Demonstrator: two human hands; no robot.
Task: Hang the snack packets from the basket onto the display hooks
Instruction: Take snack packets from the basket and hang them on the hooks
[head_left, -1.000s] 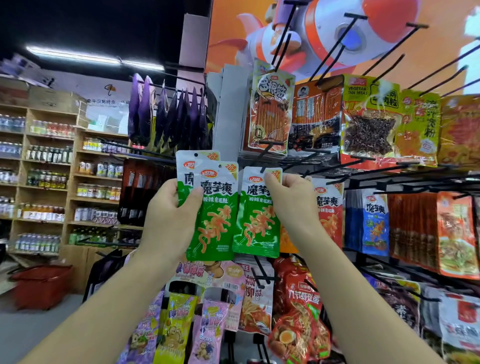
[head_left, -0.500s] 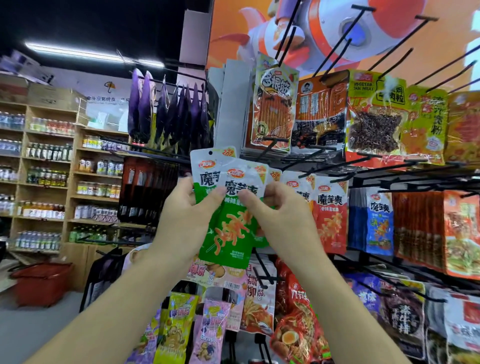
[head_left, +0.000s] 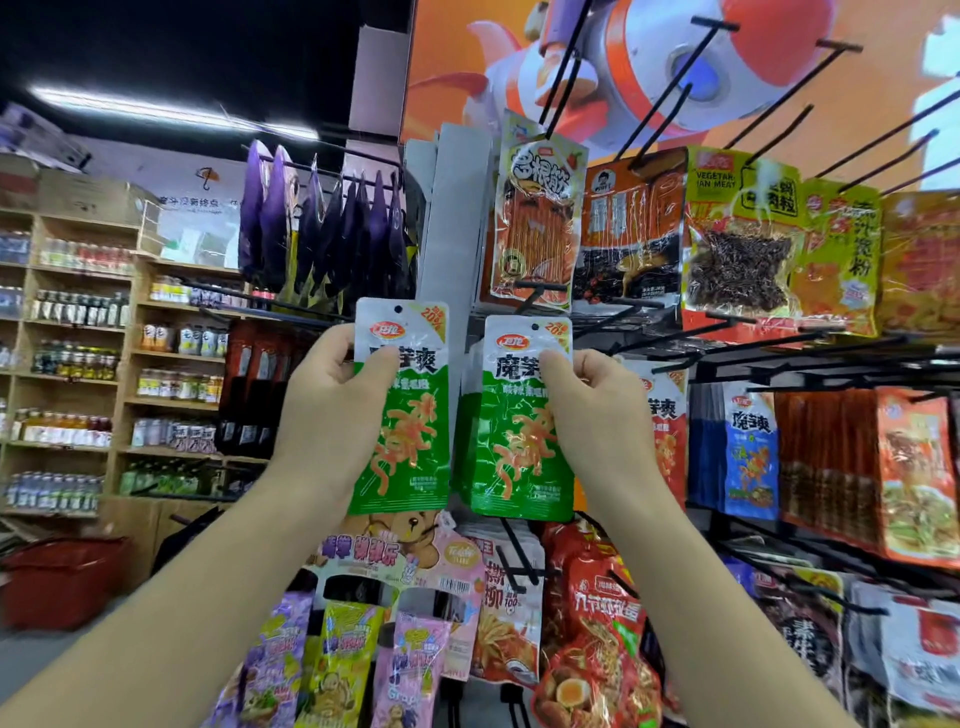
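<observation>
My left hand grips a green and white snack packet by its left side, thumb across the label. My right hand pinches a second matching green packet at its upper right edge, with more green packets stacked behind it. Both packets are held upright side by side, in front of the rack, each with a small hang hole at the top. A black display hook juts out just above the right packet. The red basket sits on the floor at the far left.
The rack holds many hung snacks: orange packets above, red and blue ones to the right, purple and yellow ones below. Several bare black hooks stick out at the top. Wooden shelves of bottles stand left.
The two green packets overlapped half a second ago; now my hands have drawn them apart, side by side and a little higher. The view has shifted slightly.
</observation>
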